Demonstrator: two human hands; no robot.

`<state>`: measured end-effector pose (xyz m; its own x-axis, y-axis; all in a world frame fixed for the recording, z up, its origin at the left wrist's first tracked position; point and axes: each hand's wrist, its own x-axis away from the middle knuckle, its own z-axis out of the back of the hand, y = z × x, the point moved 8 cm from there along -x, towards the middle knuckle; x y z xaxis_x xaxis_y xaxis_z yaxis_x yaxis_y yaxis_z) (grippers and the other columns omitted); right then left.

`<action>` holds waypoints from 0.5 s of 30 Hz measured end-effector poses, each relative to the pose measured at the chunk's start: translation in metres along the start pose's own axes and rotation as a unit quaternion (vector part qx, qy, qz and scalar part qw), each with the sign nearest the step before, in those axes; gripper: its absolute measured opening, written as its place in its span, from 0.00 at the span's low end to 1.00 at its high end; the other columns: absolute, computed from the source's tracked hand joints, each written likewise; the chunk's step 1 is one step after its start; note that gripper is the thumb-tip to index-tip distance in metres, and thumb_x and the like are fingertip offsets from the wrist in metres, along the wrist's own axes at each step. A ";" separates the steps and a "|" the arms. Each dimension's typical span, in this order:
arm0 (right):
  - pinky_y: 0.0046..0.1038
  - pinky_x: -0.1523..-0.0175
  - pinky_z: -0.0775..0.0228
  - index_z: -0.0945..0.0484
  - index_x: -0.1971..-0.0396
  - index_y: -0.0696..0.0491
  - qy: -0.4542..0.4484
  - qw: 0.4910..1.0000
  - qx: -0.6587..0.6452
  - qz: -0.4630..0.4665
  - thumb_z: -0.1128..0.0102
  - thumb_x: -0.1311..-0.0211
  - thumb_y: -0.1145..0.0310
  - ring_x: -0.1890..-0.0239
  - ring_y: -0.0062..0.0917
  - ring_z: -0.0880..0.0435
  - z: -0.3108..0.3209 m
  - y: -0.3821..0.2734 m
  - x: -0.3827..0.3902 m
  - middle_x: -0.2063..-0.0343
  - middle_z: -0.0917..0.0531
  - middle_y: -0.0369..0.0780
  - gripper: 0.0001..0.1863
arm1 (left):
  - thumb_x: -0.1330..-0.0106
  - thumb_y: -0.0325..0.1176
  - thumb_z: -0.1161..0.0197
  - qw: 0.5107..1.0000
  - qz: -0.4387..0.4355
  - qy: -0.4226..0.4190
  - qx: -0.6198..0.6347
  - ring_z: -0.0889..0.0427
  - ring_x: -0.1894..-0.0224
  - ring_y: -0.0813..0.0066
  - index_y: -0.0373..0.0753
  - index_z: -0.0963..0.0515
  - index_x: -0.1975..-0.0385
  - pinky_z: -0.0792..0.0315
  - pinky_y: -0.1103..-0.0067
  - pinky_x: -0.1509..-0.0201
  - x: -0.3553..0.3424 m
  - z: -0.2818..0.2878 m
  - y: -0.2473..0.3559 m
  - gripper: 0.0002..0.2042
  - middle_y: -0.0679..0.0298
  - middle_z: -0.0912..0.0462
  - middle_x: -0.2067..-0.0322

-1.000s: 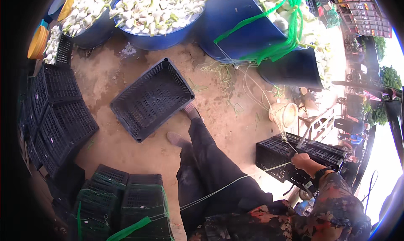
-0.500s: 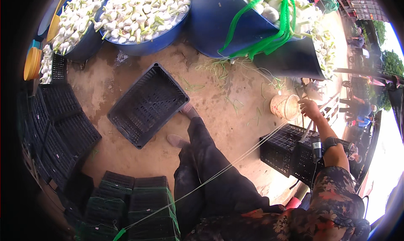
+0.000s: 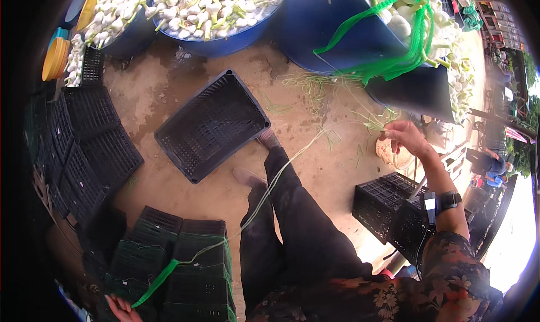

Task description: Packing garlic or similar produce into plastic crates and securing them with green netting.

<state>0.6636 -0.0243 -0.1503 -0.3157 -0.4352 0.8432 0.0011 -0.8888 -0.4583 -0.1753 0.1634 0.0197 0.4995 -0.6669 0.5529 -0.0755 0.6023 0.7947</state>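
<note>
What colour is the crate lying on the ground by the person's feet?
Black, seen clearly in the head view: the open mesh crate.

Matt black plastic-mesh crate (image 3: 212, 126) on rough, damp concrete floor (image 3: 332, 170).

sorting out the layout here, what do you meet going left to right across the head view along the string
left hand → green net strip → stacked dark green crates → pale string over the trouser legs → right hand → round woven basket

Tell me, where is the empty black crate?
In the head view, the empty black crate lies on the dirt floor, centre-left, just ahead of the person's feet and below the blue tubs.
</note>
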 end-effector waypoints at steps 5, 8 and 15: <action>0.15 0.83 0.35 0.23 0.66 0.56 -0.146 0.986 -0.070 0.029 0.44 0.42 0.67 0.88 0.13 0.29 -0.102 -0.039 0.019 0.76 0.19 0.37 0.09 | 0.32 0.41 0.57 0.864 0.180 -0.381 0.276 0.47 0.91 0.83 0.41 0.34 0.74 0.49 0.86 0.92 0.055 -0.274 -0.171 0.13 0.56 0.25 0.60; 0.14 0.82 0.36 0.23 0.64 0.56 -0.172 0.983 -0.068 0.026 0.45 0.42 0.68 0.88 0.12 0.30 -0.128 -0.049 0.028 0.76 0.19 0.37 0.09 | 0.34 0.34 0.54 0.886 0.099 -0.444 0.092 0.30 0.85 0.81 0.37 0.30 0.57 0.39 0.86 0.87 0.119 -0.409 -0.213 0.11 0.57 0.29 0.51; 0.13 0.82 0.37 0.23 0.68 0.55 -0.185 0.979 -0.082 0.035 0.40 0.46 0.66 0.85 0.13 0.25 -0.125 -0.066 0.025 0.79 0.20 0.34 0.09 | 0.37 0.32 0.46 0.773 0.172 -0.597 -0.127 0.34 0.89 0.87 0.36 0.27 0.60 0.40 0.89 0.87 0.198 -0.490 -0.269 0.10 0.70 0.27 0.81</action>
<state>0.5371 0.0410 -0.1339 0.0442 -0.5435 0.8383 -0.1512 -0.8331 -0.5321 0.3666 0.0842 -0.2071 -0.6771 -0.2863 0.6779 0.2206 0.7998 0.5582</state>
